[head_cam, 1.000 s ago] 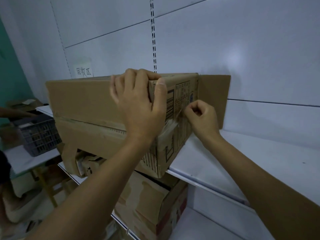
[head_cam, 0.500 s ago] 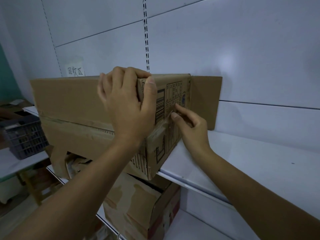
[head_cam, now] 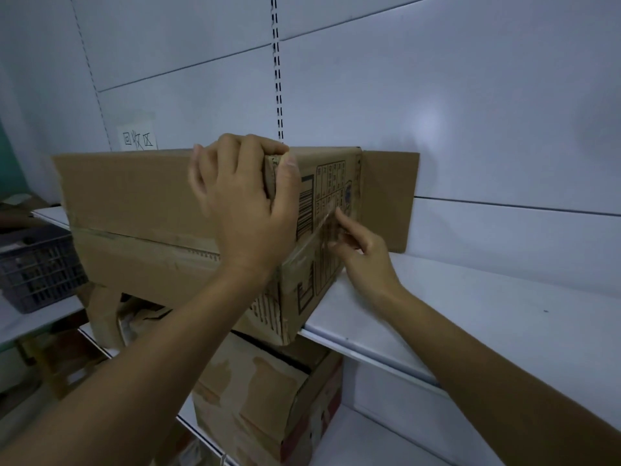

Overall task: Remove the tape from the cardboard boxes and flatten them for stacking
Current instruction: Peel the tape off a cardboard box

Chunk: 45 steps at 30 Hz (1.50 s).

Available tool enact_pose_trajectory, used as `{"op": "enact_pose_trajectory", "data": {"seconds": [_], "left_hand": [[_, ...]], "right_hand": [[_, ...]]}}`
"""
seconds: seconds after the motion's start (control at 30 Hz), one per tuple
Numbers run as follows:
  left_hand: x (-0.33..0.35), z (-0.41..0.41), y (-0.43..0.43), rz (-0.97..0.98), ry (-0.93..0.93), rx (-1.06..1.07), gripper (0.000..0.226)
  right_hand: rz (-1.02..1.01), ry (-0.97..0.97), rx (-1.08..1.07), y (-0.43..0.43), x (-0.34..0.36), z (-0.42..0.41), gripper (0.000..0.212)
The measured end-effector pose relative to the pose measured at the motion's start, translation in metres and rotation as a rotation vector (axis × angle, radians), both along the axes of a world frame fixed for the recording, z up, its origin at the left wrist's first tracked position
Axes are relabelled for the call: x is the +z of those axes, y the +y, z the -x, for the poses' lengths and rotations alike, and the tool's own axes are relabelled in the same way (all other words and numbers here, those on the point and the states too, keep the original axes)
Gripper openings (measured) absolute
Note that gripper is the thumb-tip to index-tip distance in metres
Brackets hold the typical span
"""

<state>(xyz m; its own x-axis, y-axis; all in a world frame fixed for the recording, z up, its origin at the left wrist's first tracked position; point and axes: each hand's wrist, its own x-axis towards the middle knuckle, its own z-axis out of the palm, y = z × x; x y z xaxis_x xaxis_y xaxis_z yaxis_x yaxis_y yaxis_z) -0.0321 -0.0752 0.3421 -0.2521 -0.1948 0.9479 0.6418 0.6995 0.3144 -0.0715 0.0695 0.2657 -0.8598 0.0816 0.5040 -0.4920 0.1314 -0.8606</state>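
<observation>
My left hand (head_cam: 245,210) is clamped over the top near corner of the long brown cardboard box (head_cam: 134,196), which lies on the white metal shelf (head_cam: 470,297) and hangs partly over its front edge. My right hand (head_cam: 363,253), at the printed end of this box, has its fingers (head_cam: 339,215) pinched together on a strip of clear tape (head_cam: 316,233) that is half lifted from the cardboard.

I think the tape may tear if I pull too sharply, leaving a piece stuck. The box may also slide off the shelf edge if my left hand loosens.

I count two boxes: this one and a worn cardboard box (head_cam: 268,398) below it. One dark plastic crate (head_cam: 37,267) stands to its left.
</observation>
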Motion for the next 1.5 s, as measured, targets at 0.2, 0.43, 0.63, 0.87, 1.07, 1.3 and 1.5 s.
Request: {"op": "enact_pose_trajectory", "data": {"seconds": [0.2, 0.43, 0.63, 0.87, 1.07, 1.3, 1.5], "left_hand": [[0.0, 0.001, 0.0, -0.007, 0.01, -0.002, 0.031], [0.001, 0.002, 0.001, -0.006, -0.002, 0.022, 0.032], [0.001, 0.005, 0.002, -0.024, 0.008, 0.021, 0.033], [-0.002, 0.008, 0.002, -0.027, 0.031, 0.025, 0.032], [-0.002, 0.01, 0.004, -0.034, 0.031, -0.006, 0.03], [-0.001, 0.011, 0.003, -0.033, 0.035, -0.002, 0.032], [-0.002, 0.012, 0.006, -0.04, 0.03, -0.007, 0.033]], "right_hand": [[0.039, 0.125, -0.126, -0.001, 0.006, -0.001, 0.027], [-0.232, 0.225, -0.411, 0.005, 0.019, 0.017, 0.007], [-0.718, 0.365, -0.521, 0.018, 0.029, 0.019, 0.006], [-0.576, 0.318, -0.388, 0.006, 0.023, 0.014, 0.003], [-0.435, 0.285, -0.368, -0.014, 0.0, 0.005, 0.052], [-0.181, 0.306, -0.411, -0.015, 0.007, 0.005, 0.022], [-0.104, 0.23, -0.407, -0.008, 0.022, 0.019, 0.008]]}}
